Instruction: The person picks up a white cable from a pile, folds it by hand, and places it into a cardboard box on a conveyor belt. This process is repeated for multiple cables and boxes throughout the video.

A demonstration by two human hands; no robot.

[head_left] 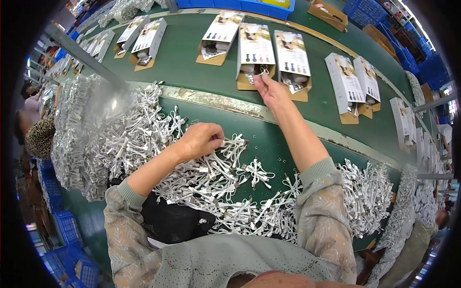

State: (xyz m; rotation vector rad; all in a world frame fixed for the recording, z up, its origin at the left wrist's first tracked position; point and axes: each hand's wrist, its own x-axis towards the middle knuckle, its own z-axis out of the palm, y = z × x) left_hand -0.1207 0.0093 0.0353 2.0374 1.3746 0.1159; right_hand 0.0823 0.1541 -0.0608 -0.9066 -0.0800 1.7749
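Observation:
My right hand (pixel 272 91) reaches over the belt to the open lower end of a white printed box (pixel 256 44). Its fingertips pinch a short white USB cable (pixel 263 70) at the box's mouth. Small packed items show inside, partly covered by the hand. My left hand (pixel 204 139) is closed over a heap of white USB cables (pixel 201 177) on the green table. Its fingers curl down beside a loose cluster of cables (pixel 234 149), and what they grip, if anything, is hidden.
More white boxes with open brown flaps lie along the green conveyor belt (pixel 185 57); one box (pixel 292 55) lies close right. A worn metal rail (pixel 216 104) separates belt from table. Bagged cables (pixel 77 134) pile at left. A black mesh bag (pixel 170 221) lies by my left forearm.

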